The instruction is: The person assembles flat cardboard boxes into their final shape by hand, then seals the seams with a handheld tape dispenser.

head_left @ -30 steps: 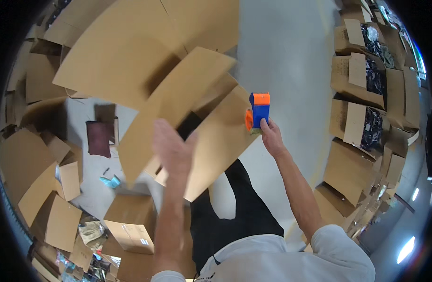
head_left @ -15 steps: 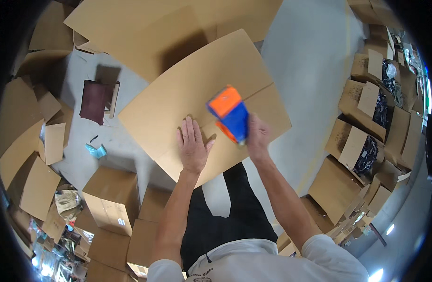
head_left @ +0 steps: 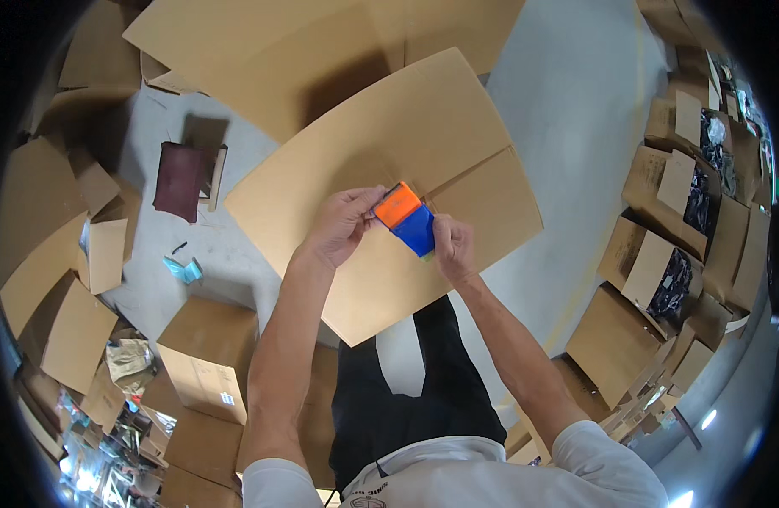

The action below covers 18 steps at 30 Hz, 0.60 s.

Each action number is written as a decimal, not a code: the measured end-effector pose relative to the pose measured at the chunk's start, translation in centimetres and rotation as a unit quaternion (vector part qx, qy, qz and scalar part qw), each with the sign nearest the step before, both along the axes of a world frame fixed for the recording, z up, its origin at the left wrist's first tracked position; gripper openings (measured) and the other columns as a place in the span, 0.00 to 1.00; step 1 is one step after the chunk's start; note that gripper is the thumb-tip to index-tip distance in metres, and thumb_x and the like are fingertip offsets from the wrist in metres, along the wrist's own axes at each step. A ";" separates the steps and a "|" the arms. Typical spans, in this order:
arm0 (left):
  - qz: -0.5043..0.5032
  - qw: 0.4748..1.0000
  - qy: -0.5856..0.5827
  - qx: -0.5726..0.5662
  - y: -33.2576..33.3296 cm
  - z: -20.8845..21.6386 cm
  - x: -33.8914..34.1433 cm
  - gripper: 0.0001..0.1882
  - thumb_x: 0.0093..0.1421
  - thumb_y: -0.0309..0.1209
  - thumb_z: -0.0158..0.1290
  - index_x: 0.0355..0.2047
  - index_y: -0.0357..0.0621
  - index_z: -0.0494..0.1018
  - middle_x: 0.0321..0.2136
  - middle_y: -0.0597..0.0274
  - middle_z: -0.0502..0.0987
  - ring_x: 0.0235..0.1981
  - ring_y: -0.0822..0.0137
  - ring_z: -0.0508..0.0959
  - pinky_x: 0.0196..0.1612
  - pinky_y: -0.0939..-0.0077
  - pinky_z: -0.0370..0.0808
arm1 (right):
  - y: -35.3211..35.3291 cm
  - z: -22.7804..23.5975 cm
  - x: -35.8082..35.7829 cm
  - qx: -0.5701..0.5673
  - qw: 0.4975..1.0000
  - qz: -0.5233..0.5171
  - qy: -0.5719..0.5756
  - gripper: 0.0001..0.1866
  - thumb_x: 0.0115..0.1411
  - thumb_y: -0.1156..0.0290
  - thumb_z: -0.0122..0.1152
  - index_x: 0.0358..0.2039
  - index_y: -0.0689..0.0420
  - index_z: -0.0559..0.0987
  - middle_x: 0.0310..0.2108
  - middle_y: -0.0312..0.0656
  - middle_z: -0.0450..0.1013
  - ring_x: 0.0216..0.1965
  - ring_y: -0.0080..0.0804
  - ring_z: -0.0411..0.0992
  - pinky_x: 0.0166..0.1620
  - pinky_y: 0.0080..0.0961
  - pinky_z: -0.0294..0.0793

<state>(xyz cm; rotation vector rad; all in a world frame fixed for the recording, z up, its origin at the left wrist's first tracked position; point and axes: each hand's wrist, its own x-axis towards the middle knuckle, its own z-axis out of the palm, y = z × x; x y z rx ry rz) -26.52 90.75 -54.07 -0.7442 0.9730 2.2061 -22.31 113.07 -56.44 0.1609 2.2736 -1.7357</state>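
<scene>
A large brown cardboard box with a seam across its top face stands right in front of me. Over that face I hold an orange-and-blue tape dispenser. My right hand is closed round its blue end. At the dark edge of its orange end, my left hand is closed, thumb and fingertips pinched there. Whether a strip of tape is between those fingers is too small to make out.
Beyond lies another large cardboard piece. A dark red stool and a light-blue item are on the floor to the left. Closed cartons stand at lower left, opened boxes with dark contents along the right.
My left hand has lifted off the box's top and come to the orange end of the tape dispenser. My right hand has turned the dispenser and brought it slightly lower.
</scene>
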 end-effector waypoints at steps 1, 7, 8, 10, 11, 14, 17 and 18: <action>-0.032 0.999 -0.009 0.027 -0.4 0.1 -0.3 0.17 0.67 0.38 0.51 0.42 0.32 0.76 0.36 0.59 0.80 0.38 0.71 0.79 0.46 0.76 0.76 | 0.1 0.0 0.0 -0.001 1.000 -0.004 0.001 0.19 0.66 0.67 0.50 0.19 0.61 0.64 0.16 0.37 0.57 0.22 0.27 0.58 0.27 0.27 0.59; -0.092 0.970 0.075 -0.210 -1.0 0.0 -3.4 0.13 0.65 0.32 0.53 0.40 0.32 0.78 0.32 0.62 0.80 0.34 0.73 0.79 0.39 0.76 0.77 | -1.0 2.3 -1.2 -0.005 0.999 0.017 0.043 0.17 0.61 0.66 0.59 0.19 0.61 0.70 0.17 0.40 0.64 0.22 0.30 0.63 0.29 0.28 0.65; -0.110 0.912 0.154 -0.364 -1.6 -0.1 -5.0 0.13 0.65 0.32 0.52 0.39 0.33 0.79 0.30 0.63 0.80 0.32 0.73 0.78 0.37 0.76 0.76 | -2.4 4.1 -2.1 0.037 0.999 0.001 0.007 0.18 0.59 0.63 0.63 0.19 0.61 0.71 0.17 0.41 0.65 0.22 0.30 0.64 0.28 0.29 0.66; -0.055 0.847 0.164 -0.503 -2.8 -0.2 -10.8 0.14 0.62 0.36 0.53 0.35 0.35 0.80 0.25 0.64 0.80 0.27 0.72 0.76 0.33 0.75 0.73 | -3.0 5.2 -3.1 0.090 0.995 -0.022 -0.030 0.19 0.56 0.61 0.66 0.19 0.62 0.73 0.16 0.42 0.67 0.21 0.30 0.65 0.28 0.29 0.66; -0.081 0.776 0.156 -0.605 -4.7 -0.4 -14.1 0.16 0.60 0.39 0.55 0.32 0.36 0.81 0.20 0.65 0.78 0.24 0.72 0.73 0.31 0.72 0.71 | -3.7 5.1 -3.6 0.067 0.995 -0.046 -0.066 0.21 0.55 0.58 0.68 0.19 0.62 0.73 0.15 0.42 0.67 0.20 0.30 0.64 0.28 0.30 0.66; -0.070 0.737 0.206 -0.640 -10.2 -6.8 -19.7 0.15 0.59 0.38 0.56 0.30 0.37 0.82 0.20 0.62 0.78 0.25 0.72 0.75 0.32 0.69 0.72 | -6.5 4.6 -4.9 0.048 0.992 -0.067 -0.097 0.23 0.53 0.56 0.70 0.17 0.61 0.71 0.13 0.43 0.66 0.16 0.31 0.63 0.26 0.30 0.66; -0.253 0.682 0.210 -0.653 -8.0 -14.1 -19.1 0.17 0.58 0.41 0.56 0.29 0.36 0.82 0.23 0.55 0.80 0.27 0.68 0.78 0.34 0.66 0.74 | -6.2 2.5 -4.7 0.096 0.991 -0.079 -0.048 0.24 0.53 0.57 0.70 0.15 0.60 0.69 0.11 0.44 0.65 0.14 0.32 0.62 0.24 0.31 0.64; -0.334 0.739 0.196 -0.552 -5.7 -16.2 -18.1 0.18 0.57 0.42 0.56 0.29 0.37 0.82 0.26 0.50 0.81 0.29 0.64 0.80 0.36 0.65 0.74 | -5.4 1.9 -4.6 0.117 0.989 -0.087 0.002 0.24 0.52 0.57 0.70 0.14 0.59 0.69 0.11 0.45 0.65 0.14 0.32 0.62 0.22 0.31 0.63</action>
